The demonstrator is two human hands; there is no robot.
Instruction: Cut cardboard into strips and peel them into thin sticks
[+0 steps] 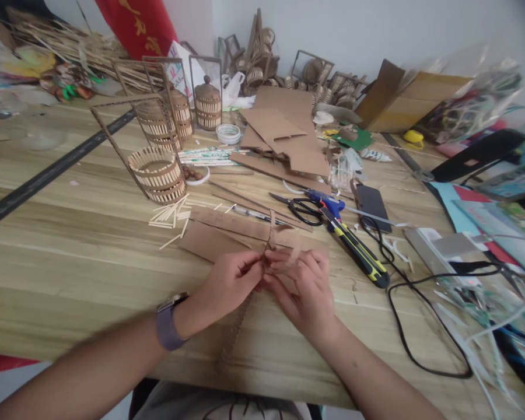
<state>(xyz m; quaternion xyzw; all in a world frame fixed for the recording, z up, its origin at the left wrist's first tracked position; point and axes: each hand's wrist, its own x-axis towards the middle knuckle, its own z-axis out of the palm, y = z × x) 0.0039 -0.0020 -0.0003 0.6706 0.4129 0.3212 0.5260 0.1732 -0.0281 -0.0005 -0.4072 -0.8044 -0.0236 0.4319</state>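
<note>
Over the near middle of the table, my left hand (234,280) pinches a thin brown cardboard strip (272,224). My right hand (306,291) closes on the same strip from the other side, fingertips meeting my left ones. The strip runs upright past my fingers, and its blurred lower end trails toward me. A pale, curled piece of tape or paper (295,248) stands up by my right fingers; its far end is hidden. Flat cardboard pieces (210,239) lie just beyond my hands.
Scissors (306,211), a blue glue gun (328,201) and a yellow-black utility knife (354,248) lie to the right, near a phone (371,204) and black cable (402,332). At left stand a stick-sided basket (157,175) and loose sticks (168,217). Cardboard sheets (284,111) lie behind.
</note>
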